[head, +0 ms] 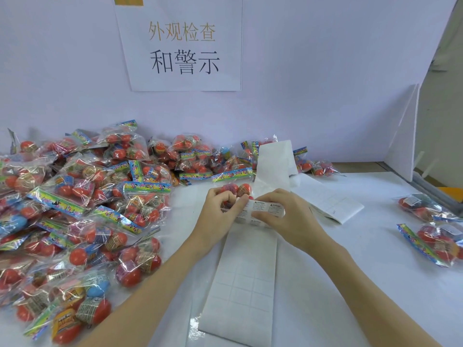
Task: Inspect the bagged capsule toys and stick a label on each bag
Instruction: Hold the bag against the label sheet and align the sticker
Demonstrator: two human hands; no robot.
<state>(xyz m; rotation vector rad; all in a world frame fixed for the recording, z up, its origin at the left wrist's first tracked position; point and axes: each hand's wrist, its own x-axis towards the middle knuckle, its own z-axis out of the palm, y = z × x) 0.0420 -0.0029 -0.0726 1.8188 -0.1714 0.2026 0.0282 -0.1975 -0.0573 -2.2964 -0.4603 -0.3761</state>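
My left hand (220, 209) grips a clear bag of red capsule toys (235, 190) at the table's middle. My right hand (283, 216) pinches the label strip (266, 207), white with black warning print, where it bends over the backing paper. Fingertips of both hands meet at the strip's left end, next to the bag. A long band of white backing paper (240, 284) runs from the hands toward me, its label squares peeled off. Part of the bag is hidden behind my fingers.
A big heap of bagged capsule toys (82, 196) fills the left side and back of the white table (363, 271). Two bags (431, 226) lie at the right edge. Folded paper (328, 199) lies behind my right hand. A printed sign (184, 46) hangs on the wall.
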